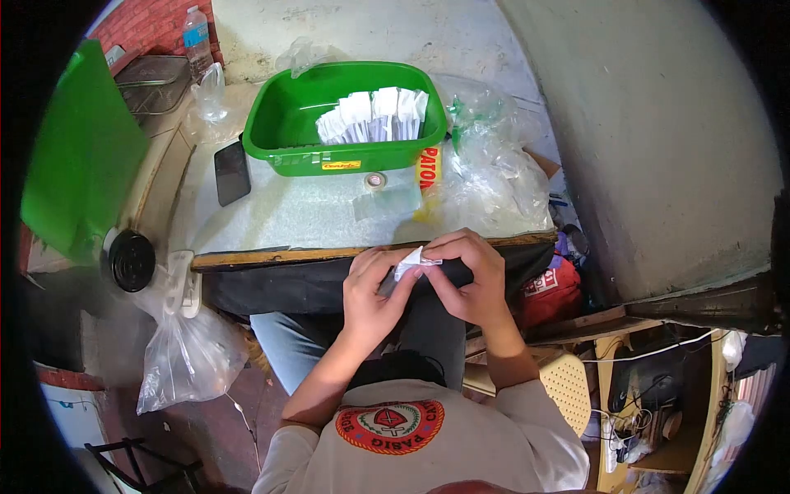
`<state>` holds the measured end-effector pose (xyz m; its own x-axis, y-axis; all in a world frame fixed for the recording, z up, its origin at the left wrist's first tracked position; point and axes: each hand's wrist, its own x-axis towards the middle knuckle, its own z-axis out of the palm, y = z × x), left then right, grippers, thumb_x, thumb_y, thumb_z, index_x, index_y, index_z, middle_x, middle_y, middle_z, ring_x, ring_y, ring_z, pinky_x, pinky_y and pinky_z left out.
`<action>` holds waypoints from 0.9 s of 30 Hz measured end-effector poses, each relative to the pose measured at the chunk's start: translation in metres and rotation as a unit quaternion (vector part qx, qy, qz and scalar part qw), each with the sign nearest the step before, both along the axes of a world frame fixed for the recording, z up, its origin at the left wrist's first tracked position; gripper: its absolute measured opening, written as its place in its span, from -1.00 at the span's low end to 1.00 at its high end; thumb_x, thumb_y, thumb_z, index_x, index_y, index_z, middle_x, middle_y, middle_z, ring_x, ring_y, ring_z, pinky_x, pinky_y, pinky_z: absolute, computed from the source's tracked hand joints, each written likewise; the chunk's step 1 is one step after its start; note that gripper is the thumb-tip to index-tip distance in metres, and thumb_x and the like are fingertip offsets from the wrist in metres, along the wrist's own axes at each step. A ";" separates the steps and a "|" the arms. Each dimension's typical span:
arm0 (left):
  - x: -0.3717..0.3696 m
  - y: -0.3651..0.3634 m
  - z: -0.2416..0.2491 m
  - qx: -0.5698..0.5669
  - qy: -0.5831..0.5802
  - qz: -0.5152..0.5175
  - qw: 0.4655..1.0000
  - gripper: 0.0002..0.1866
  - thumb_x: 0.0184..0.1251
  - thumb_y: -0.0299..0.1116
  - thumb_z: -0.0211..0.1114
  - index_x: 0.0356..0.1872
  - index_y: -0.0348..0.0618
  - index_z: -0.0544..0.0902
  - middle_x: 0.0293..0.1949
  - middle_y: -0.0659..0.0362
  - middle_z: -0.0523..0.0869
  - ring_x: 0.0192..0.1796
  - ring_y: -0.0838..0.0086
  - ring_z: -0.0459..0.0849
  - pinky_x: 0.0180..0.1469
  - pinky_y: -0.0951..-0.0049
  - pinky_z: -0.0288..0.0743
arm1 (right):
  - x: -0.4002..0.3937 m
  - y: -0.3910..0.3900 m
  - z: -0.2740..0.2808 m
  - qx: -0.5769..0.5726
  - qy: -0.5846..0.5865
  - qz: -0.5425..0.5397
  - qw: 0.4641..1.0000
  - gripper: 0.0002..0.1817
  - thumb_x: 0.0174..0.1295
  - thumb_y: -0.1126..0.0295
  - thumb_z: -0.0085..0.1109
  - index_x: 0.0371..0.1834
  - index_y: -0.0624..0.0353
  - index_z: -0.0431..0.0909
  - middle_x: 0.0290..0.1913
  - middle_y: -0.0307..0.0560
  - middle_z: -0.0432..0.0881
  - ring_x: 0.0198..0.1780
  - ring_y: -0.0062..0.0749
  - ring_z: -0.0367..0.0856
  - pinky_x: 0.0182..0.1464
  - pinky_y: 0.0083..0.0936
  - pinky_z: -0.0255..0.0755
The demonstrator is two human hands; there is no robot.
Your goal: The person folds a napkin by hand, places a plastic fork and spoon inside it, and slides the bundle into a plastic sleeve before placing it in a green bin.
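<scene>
The surface (288, 216) fills the middle of the frame, its front edge running just above the hands. At upper centre on it sits a green tub (284, 123) holding a row of white packets (374, 115) stood on end. Crumpled clear bags (494, 165) lie to the tub's right, and another bag (185, 354) hangs at lower left. A dark phone (232, 171) lies left of the tub, and a small tape roll (376, 179) sits just in front of it.

Below the surface edge, at frame centre, the left hand (370, 292) and the right hand (469, 276) meet over the lap. Both are pinched shut on a small white paper (411, 262), thumbs and fingertips closing on it from either side.

To fold it well, the person would likely need to keep the edges lined up, press each crease flat between thumb and forefinger, and hold the paper taut so it matches the packets in the tub.
</scene>
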<state>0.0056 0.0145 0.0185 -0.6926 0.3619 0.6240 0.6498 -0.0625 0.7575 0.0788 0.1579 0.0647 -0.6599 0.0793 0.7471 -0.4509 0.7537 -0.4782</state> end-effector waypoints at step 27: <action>0.000 0.007 -0.009 0.038 -0.050 -0.048 0.997 -0.70 0.14 -0.54 0.42 -0.06 -0.25 0.67 -0.19 0.07 0.76 -0.11 0.30 0.73 0.03 0.37 0.55 | -0.002 -0.001 0.004 0.081 0.002 -0.033 0.996 -0.77 -0.02 0.50 0.38 -0.25 0.04 0.66 -0.24 -0.23 0.64 -0.30 -0.20 0.59 -0.20 -0.35 0.45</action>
<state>0.0052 0.0218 0.0095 -0.7171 0.3846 0.5813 0.5594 -0.1799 0.8091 0.0765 0.1566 0.0684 -0.6541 0.0005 0.7564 -0.3999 0.8486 -0.3464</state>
